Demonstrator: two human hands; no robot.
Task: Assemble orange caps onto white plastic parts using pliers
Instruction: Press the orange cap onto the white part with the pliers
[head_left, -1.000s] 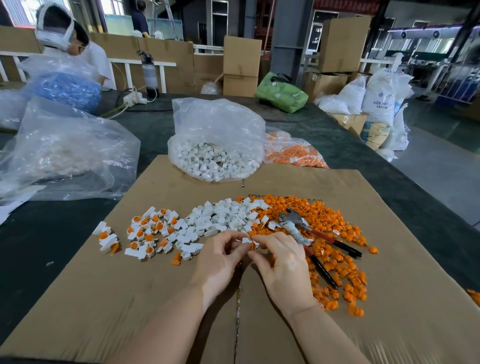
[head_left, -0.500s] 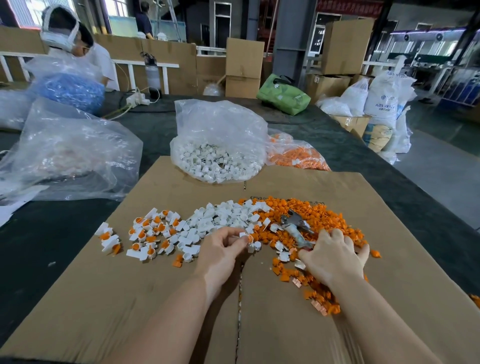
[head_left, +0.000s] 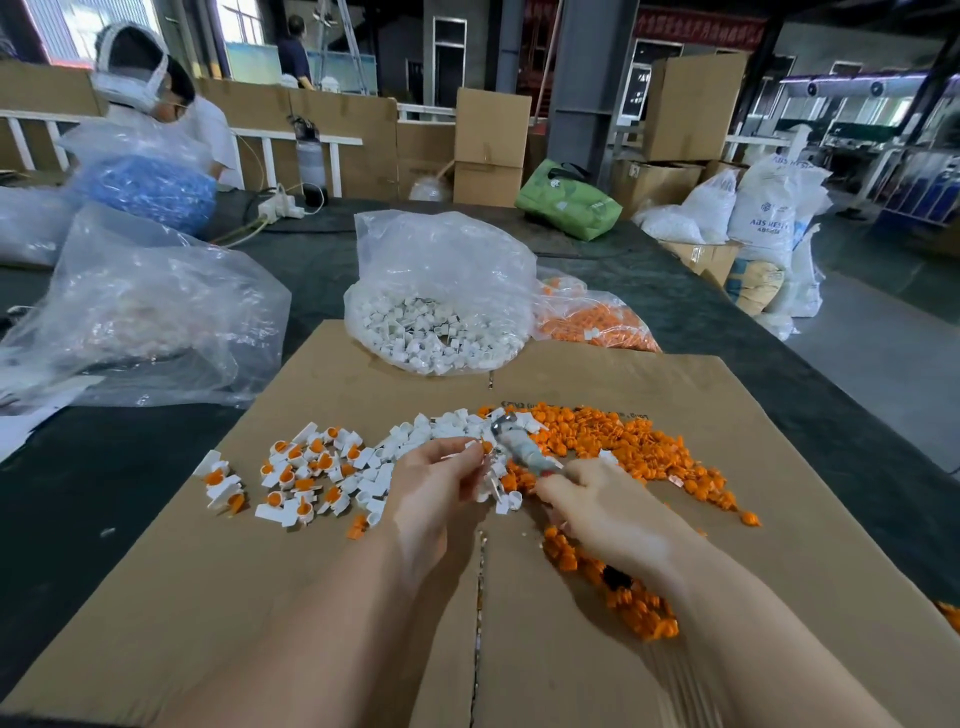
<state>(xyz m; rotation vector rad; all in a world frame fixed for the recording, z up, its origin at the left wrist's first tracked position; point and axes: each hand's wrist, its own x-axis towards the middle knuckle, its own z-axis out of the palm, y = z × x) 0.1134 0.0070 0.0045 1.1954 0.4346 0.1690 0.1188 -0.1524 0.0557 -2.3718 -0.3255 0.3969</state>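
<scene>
Left hand: the left hand (head_left: 436, 488) is seen at centre frame, fingers curled, a white plastic part (head_left: 470, 447) with an orange cap pinched at the fingertips.
Right hand: the right hand (head_left: 597, 512) is closed round the handles of the pliers (head_left: 517, 444), which are hidden under the palm; the metal head is pointed up-left, just beside the pinched part. Contact cannot be told through the blur.
Loose stock: unassembled white parts (head_left: 441, 428) are heaped directly above the left hand; the orange caps (head_left: 639, 449) are spread right of centre and trail beneath the right wrist.
Finished pieces: capped parts (head_left: 301, 475) are grouped left of the left hand, well apart from the pliers.
Surroundings: a clear bag of white parts (head_left: 441, 306) is set at upper centre, a bag of orange caps (head_left: 592, 319) just right of it, a crumpled clear bag (head_left: 140, 312) at left.
Edges and room: bare cardboard sheet (head_left: 208, 597) is seen along the lower frame on both sides of the forearms; the dark table (head_left: 78, 493) borders it left and right.
</scene>
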